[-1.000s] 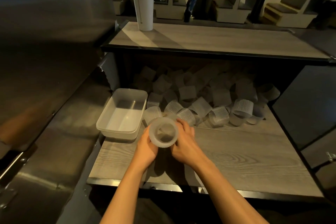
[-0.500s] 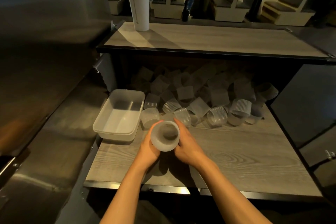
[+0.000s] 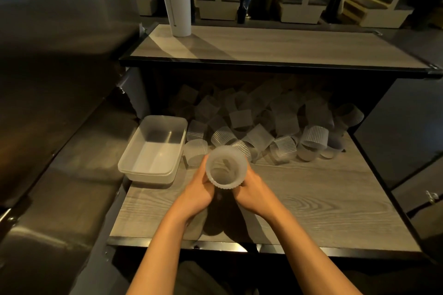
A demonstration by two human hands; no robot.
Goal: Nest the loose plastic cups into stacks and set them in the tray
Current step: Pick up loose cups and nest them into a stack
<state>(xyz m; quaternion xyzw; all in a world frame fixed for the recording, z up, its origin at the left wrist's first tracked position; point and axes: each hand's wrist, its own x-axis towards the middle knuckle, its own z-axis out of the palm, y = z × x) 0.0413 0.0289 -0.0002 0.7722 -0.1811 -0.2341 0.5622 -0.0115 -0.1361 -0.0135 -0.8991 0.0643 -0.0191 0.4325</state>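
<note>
item: ribbed translucent plastic cup (image 3: 226, 167), cylindrical, long axis tipped toward the camera, open mouth facing the viewer; held above the grey wood-grain table (image 3: 311, 199), left hand (image 3: 197, 193) and right hand (image 3: 254, 190) each with grip curled round its sides; clear rectangular plastic tray (image 3: 153, 148) just left, upright; heap of loose ribbed cups (image 3: 263, 124) behind, lying every way
</note>
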